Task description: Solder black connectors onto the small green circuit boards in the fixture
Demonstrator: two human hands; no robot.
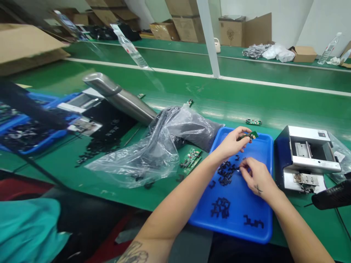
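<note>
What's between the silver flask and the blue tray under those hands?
In the head view, a clear bag of dark material lies between them, with green circuitry beside it.

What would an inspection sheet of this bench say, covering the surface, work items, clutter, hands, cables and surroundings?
Surface: green bench, carrying trays, boards and machines.
Work items: small black pieces in separate groups inside a blue tray; small green circuit board above it.
Clutter: clear plastic bag with dark contents; metal flask behind it.
Hands: left hand holds the circuit board; right hand has its fingertips at the black pieces, grip unclear.
Cables: one dark cable at the right edge, beside a black tool.
Surroundings: cardboard boxes at the back; a co-worker's teal clothing at left.
</note>
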